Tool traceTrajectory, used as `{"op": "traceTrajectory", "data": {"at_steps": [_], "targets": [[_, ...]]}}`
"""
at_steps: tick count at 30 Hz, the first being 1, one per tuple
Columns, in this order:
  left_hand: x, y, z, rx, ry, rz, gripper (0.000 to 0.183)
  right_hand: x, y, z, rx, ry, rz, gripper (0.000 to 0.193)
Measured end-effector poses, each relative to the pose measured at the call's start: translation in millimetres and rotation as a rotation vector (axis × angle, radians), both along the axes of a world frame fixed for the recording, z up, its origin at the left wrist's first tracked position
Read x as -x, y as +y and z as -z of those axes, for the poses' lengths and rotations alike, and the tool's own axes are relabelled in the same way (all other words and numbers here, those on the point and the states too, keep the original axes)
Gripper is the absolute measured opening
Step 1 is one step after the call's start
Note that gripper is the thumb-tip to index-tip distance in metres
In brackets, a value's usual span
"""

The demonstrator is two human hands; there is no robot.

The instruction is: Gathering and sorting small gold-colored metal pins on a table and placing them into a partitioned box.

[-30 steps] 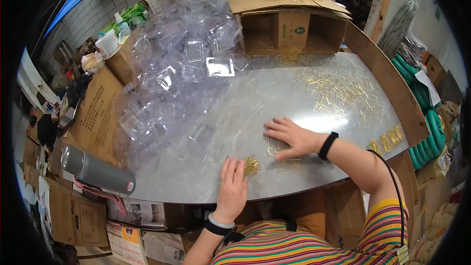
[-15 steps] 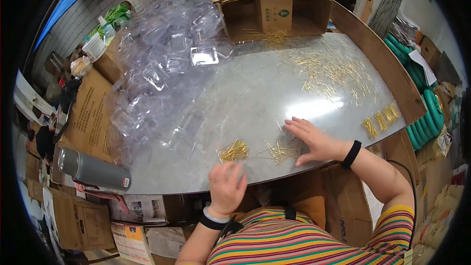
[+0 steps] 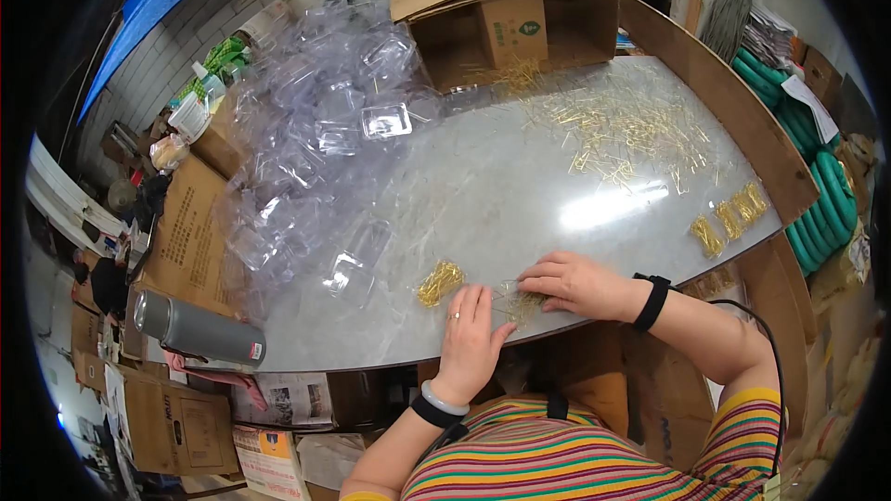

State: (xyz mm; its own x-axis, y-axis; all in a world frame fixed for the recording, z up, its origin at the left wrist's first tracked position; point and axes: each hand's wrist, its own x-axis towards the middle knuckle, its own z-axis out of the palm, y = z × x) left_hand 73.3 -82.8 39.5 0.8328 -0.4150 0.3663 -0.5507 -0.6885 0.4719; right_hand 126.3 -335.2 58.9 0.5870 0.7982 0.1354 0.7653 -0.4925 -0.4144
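A small loose heap of thin gold wire hooks (image 3: 517, 304) lies near the table's front edge, between my two hands. My left hand (image 3: 470, 339) rests flat at the heap's left side, fingers together and stretched forward, thumb pointing toward the wires. From the right, my right hand (image 3: 580, 288) reaches over the heap, its fingers extended and covering part of the wires. Neither hand shows a grip on anything. Just beyond my left fingertips sits a compact gold wire bundle (image 3: 441, 283). Several similar gold bundles (image 3: 729, 220) are lined up at the table's right edge.
Scattered gold wires (image 3: 631, 134) spread over the far right of the grey table (image 3: 464, 176). Clear plastic packages (image 3: 325, 121) pile up on the left. A grey bottle (image 3: 200, 327) lies at the left front corner. An open cardboard box (image 3: 510, 28) stands at the back.
My right hand has moved left and nearer, onto the loose wires. My left hand has shifted right, from near the compact bundle to the heap's left side. The view has shifted slightly.
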Motion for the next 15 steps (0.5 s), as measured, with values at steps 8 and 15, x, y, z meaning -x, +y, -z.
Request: {"op": "traceTrajectory", "data": {"at_steps": [8, 15], "targets": [[-14.9, 0.5, -5.1, -0.137, 0.031, 0.151, 0.064, 38.2, -18.7, -14.3, -0.128, -0.074, 0.366, 0.062], [-18.2, -28.5, 6.6, -0.046, 0.050, 0.144, 0.055, 57.0, 3.5, 7.5, -0.204, -0.180, 0.531, 0.051]]}}
